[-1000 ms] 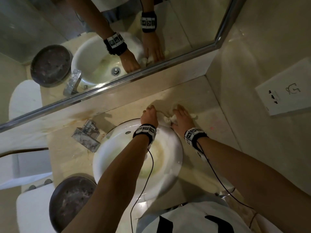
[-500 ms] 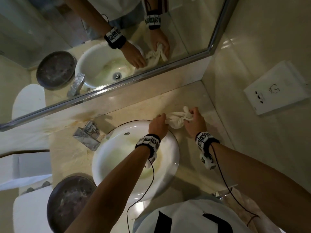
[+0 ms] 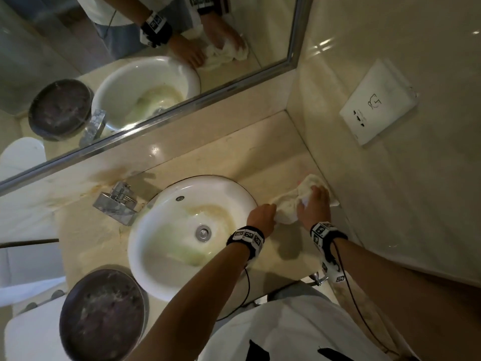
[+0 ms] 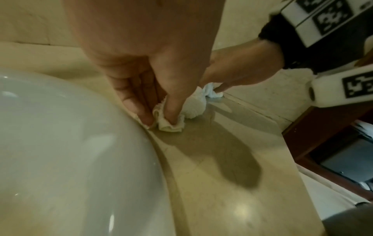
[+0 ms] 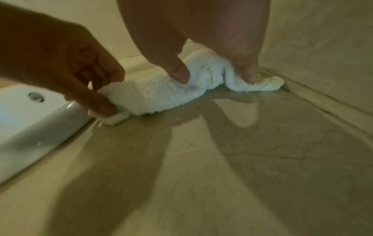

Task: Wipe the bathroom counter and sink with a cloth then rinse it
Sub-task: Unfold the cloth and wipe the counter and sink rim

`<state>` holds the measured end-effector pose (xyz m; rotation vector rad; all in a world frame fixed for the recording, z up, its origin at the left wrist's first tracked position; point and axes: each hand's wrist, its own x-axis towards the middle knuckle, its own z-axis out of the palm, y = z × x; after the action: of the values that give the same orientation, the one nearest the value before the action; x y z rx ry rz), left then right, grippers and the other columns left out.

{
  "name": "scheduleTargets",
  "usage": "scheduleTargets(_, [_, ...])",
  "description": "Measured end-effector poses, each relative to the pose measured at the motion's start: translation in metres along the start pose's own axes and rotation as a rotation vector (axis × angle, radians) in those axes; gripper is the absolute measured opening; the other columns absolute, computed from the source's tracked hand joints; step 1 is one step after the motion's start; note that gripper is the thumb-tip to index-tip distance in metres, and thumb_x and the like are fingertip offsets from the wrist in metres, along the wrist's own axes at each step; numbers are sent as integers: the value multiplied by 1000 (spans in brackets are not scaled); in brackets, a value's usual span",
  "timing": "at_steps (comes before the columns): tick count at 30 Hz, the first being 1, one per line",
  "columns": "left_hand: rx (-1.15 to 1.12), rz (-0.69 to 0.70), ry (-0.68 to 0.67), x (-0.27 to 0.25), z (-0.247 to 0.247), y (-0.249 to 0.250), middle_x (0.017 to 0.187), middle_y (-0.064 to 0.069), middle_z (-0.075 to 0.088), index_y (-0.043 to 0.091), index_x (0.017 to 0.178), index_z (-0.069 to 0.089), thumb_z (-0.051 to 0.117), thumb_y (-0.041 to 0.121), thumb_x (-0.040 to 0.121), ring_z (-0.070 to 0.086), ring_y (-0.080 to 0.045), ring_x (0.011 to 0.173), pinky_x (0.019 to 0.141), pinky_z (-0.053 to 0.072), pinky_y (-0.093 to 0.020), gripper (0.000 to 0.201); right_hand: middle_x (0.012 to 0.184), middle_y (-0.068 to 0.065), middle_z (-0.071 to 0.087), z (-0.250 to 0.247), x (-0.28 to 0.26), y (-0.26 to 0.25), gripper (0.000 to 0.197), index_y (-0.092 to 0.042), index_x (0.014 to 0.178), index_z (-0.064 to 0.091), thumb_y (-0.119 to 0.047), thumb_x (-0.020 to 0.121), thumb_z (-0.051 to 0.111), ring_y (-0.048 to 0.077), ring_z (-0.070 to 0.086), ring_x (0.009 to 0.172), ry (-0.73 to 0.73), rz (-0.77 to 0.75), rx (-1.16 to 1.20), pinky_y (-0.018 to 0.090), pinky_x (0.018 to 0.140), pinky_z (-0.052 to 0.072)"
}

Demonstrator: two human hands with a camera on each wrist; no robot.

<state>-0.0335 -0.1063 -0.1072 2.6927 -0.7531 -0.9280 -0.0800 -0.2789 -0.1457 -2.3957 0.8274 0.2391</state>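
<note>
A white terry cloth [image 3: 291,204] [image 5: 157,94] [image 4: 193,107] lies bunched on the beige counter [image 3: 276,157] between the white sink [image 3: 166,246] and the right wall. My left hand [image 3: 263,217] [image 4: 155,111] pinches the cloth's near end beside the sink rim. At the far end, close to the wall joint, my right hand [image 3: 313,201] [image 5: 218,71] grips the cloth and presses it down on the counter. A wet streak shows on the counter [image 5: 201,143] in front of the cloth. The sink bowl is stained yellow-green around the drain [image 3: 203,232].
A chrome faucet [image 3: 117,201] stands left of the sink. A dark round bowl [image 3: 101,316] sits at the counter's near left corner. A mirror [image 3: 145,74] runs along the back. On the right wall there is a white socket plate [image 3: 377,102].
Both hands have dragged the cloth from behind the sink rightward and nearer, to the strip of counter by the right wall. The cloth is now stretched out between them.
</note>
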Motion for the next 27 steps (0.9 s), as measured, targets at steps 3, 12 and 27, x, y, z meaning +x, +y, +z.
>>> scheduleTargets(3, [54, 20, 18, -6, -3, -5, 105, -12, 64, 11, 103, 60, 64, 20, 88, 62, -33, 100, 80, 50, -40, 17, 158, 29, 18, 8, -6, -5, 81, -1, 148, 30, -32, 85, 71, 43, 14, 149, -48, 3, -26, 53, 120, 25])
scheduleTargets(12, [188, 70, 122, -4, -16, -5, 100, -8, 65, 11, 100, 66, 64, 8, 87, 55, -26, 102, 81, 45, -34, 13, 162, 27, -3, 17, -7, -22, 110, -6, 156, 11, -55, 80, 73, 40, -5, 152, -143, -14, -107, 57, 121, 18])
scheduleTargets(27, [167, -67, 194, 48, -47, -35, 90, -2, 65, 18, 81, 69, 64, 20, 81, 55, -25, 99, 82, 41, -34, 6, 165, 25, 4, 20, 44, -76, 82, 4, 156, 19, -42, 91, 40, 41, 2, 153, -360, -524, -331, 54, 119, 27])
